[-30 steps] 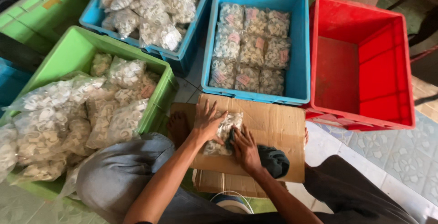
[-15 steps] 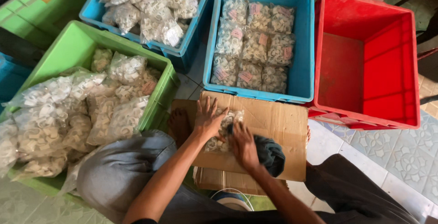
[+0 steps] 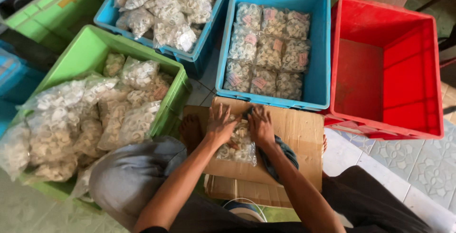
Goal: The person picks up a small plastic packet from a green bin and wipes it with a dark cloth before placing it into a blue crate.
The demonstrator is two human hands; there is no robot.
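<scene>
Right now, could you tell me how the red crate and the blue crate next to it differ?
The red crate holds nothing; the blue crate holds clear bags of pale rings laid flat in rows. The red crate sits at the far right, the blue crate directly beyond the cardboard. Both are open plastic crates on the floor.

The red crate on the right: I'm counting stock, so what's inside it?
The red crate shows only its bare red floor and walls, with no packets on the visible part. The strip of floor just behind its near wall is hidden from this camera.
</scene>
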